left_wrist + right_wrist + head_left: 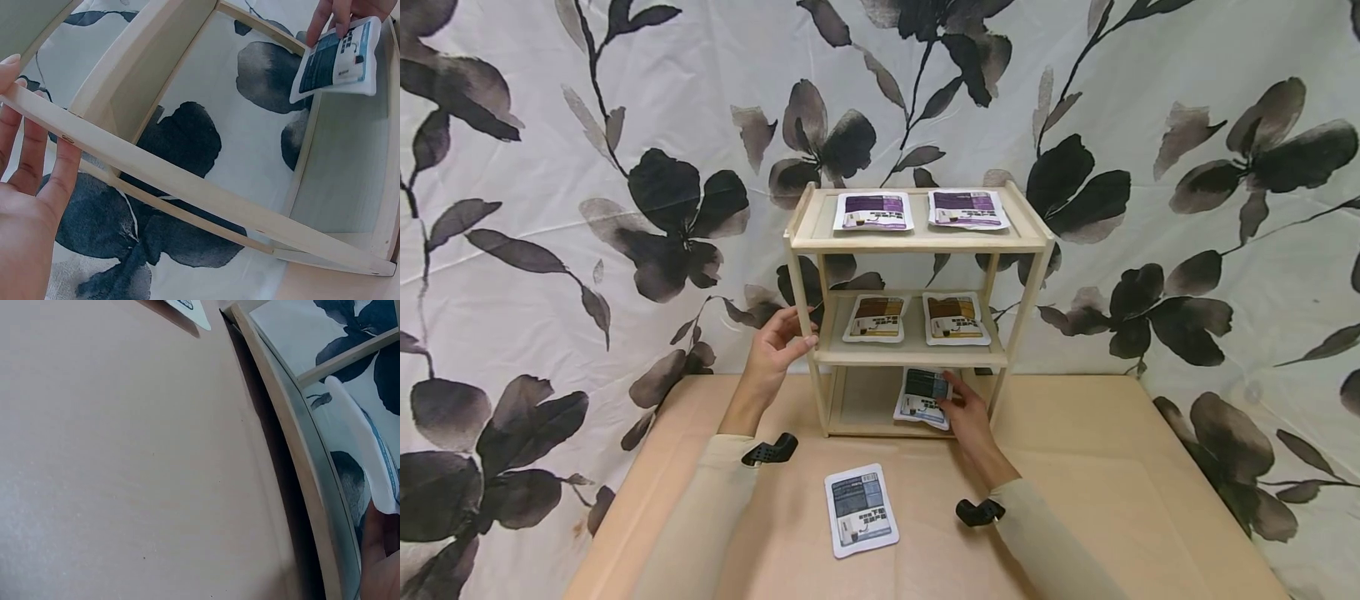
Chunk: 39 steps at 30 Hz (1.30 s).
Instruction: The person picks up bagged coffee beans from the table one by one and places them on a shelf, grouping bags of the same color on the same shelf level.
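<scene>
Fingers of right hand [972, 417] pinch blue pouch [922, 397] at its right edge; pouch tilted, long axis approx. front-to-back, at mouth of bottom shelf [865, 408], left of hand. Left hand [775, 346]: fingers straight, pressed on rack's [917, 242] left post. Pouch: glossy flat foil. Rack: pale wood. Second pouch [859, 509] lies on tabletop [1112, 500].

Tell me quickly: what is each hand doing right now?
Left hand: open, fingers straight against the wooden shelf post.
Right hand: pinching a blue packet at the bottom shelf.
</scene>
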Each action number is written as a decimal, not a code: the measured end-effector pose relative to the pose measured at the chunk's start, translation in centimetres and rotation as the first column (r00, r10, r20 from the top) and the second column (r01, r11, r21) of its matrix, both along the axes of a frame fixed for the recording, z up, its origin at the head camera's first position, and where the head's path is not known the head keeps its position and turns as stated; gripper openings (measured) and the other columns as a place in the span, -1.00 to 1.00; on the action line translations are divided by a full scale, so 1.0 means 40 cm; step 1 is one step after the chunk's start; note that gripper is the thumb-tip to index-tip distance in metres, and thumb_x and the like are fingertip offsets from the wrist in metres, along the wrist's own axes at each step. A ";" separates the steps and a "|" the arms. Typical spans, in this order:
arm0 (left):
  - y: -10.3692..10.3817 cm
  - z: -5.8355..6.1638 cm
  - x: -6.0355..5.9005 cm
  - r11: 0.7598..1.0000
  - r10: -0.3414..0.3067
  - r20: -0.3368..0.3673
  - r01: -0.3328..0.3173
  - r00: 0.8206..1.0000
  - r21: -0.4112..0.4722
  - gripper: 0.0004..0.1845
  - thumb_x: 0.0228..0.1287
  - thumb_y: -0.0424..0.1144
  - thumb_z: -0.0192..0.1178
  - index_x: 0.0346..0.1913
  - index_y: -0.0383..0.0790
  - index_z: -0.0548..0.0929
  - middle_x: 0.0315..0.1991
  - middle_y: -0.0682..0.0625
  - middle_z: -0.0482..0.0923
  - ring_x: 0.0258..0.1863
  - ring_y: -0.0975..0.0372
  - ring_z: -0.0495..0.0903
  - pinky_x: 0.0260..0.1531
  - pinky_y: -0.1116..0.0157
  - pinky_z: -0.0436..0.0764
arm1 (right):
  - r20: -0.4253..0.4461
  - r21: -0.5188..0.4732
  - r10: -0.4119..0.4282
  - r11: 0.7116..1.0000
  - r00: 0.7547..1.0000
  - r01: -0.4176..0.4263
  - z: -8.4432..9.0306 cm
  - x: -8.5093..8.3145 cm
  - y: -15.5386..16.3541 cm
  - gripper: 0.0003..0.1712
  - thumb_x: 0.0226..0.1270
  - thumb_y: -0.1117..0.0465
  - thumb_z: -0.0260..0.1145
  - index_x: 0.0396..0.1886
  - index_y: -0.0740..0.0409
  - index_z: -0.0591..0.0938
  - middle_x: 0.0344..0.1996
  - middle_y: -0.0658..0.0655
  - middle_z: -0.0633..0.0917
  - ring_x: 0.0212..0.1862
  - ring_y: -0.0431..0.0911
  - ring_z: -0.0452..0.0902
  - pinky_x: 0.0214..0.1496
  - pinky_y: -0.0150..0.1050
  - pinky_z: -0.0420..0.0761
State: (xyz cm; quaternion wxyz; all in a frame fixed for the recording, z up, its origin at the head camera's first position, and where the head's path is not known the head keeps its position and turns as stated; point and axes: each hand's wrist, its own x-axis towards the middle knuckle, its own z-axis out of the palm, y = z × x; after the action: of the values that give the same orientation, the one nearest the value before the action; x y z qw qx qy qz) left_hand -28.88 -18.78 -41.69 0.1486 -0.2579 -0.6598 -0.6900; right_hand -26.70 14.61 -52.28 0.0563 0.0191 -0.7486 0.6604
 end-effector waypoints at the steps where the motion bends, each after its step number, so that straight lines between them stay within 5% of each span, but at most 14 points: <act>1: 0.000 0.000 -0.001 1.000 0.001 0.000 -0.001 1.000 -0.003 -0.44 0.28 -0.54 0.30 0.32 -0.52 0.42 -0.12 0.06 0.67 -0.04 0.19 0.57 0.03 0.30 0.58 | 0.007 -0.001 -0.004 1.000 1.000 0.004 0.001 -0.001 0.000 -0.36 0.42 0.40 0.27 0.47 0.30 0.39 0.22 0.47 0.50 -0.11 -0.09 0.50 -0.28 -0.40 0.53; 5: -0.001 0.001 -0.002 1.000 0.005 0.001 -0.005 1.000 -0.007 -0.44 0.28 -0.52 0.30 0.32 -0.53 0.41 -0.12 0.05 0.67 -0.04 0.18 0.57 0.05 0.26 0.56 | 0.033 -0.052 -0.009 0.999 0.999 0.010 -0.011 -0.012 0.001 -0.29 0.35 0.45 0.31 0.48 0.32 0.36 0.19 0.50 0.52 -0.19 -0.13 0.54 -0.40 -0.36 0.54; 13: -0.002 0.000 -0.004 1.000 0.007 0.004 -0.007 1.000 -0.007 -0.46 0.28 -0.51 0.32 0.31 -0.45 0.46 -0.02 -0.48 0.52 -0.04 0.17 0.58 0.06 0.24 0.55 | 0.084 -0.093 -0.050 0.994 0.995 0.057 -0.082 -0.051 0.004 -0.14 0.26 0.53 0.32 0.55 0.21 0.28 -0.02 0.48 0.61 -0.48 -0.14 0.52 -0.60 -0.36 0.45; 20: -0.003 -0.003 -0.007 1.000 0.001 -0.005 -0.001 1.000 -0.005 -0.46 0.28 -0.53 0.30 0.32 -0.47 0.45 -0.11 -0.04 0.66 -0.04 0.18 0.58 0.06 0.23 0.56 | 0.023 0.016 -0.102 0.995 0.995 0.101 -0.093 -0.059 0.004 -0.23 0.35 0.55 0.17 0.55 0.20 0.28 0.05 0.51 0.52 -0.68 -0.26 0.31 -0.65 -0.39 0.37; 25: -0.003 -0.003 -0.007 1.000 0.001 -0.001 -0.001 1.000 -0.003 -0.46 0.29 -0.54 0.30 0.31 -0.47 0.45 -0.14 0.10 0.67 -0.03 0.12 0.56 0.08 0.21 0.54 | -0.017 0.100 -0.138 0.985 0.990 0.139 -0.100 -0.066 0.006 -0.28 0.37 0.56 0.14 0.52 0.23 0.33 0.32 0.46 0.40 -0.72 -0.21 0.27 -0.64 -0.37 0.38; 28: -0.002 -0.003 -0.005 1.000 0.001 0.002 -0.001 1.000 0.000 -0.46 0.28 -0.53 0.30 0.32 -0.48 0.44 -0.11 -0.05 0.66 -0.03 0.13 0.57 0.07 0.23 0.55 | -0.029 0.157 -0.156 0.975 0.987 0.158 -0.105 -0.070 0.007 -0.34 0.40 0.51 0.16 0.49 0.23 0.37 0.46 0.37 0.28 -0.23 0.00 0.61 -0.17 -0.25 0.59; 30: -0.002 -0.003 -0.005 1.000 -0.002 0.000 0.002 1.000 0.003 -0.45 0.28 -0.53 0.30 0.32 -0.49 0.44 -0.08 -0.19 0.64 -0.03 0.15 0.57 0.06 0.25 0.56 | -0.042 0.175 -0.158 0.971 0.986 0.163 -0.105 -0.071 0.007 -0.36 0.41 0.49 0.17 0.47 0.27 0.38 0.50 0.39 0.21 0.22 0.19 0.47 0.21 -0.04 0.51; 32: -0.002 -0.002 -0.004 1.000 -0.006 0.000 0.006 1.000 0.006 -0.45 0.28 -0.52 0.31 0.32 -0.48 0.44 -0.07 -0.27 0.61 -0.03 0.16 0.58 0.04 0.28 0.59 | -0.040 0.159 -0.155 0.974 0.987 0.159 -0.106 -0.071 0.006 -0.34 0.36 0.51 0.21 0.46 0.29 0.39 0.53 0.40 0.14 0.50 0.25 0.13 0.42 0.09 0.32; 39: -0.001 -0.001 -0.004 1.000 -0.011 0.001 0.011 1.000 0.007 -0.47 0.29 -0.52 0.30 0.31 -0.44 0.46 -0.12 0.06 0.66 0.03 -0.03 0.56 0.02 0.30 0.62 | -0.038 0.111 -0.138 0.984 0.990 0.142 -0.102 -0.068 0.001 -0.23 0.17 0.64 0.24 0.44 0.39 0.37 0.57 0.41 -0.03 0.52 0.35 0.08 0.32 0.14 0.43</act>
State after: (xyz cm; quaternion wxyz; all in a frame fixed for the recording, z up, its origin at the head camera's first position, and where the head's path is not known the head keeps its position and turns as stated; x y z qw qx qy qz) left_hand -29.03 -18.82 -41.73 0.1453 -0.2609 -0.6559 -0.6932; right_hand -29.44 14.63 -56.37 0.1127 -0.0204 -0.7835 0.6107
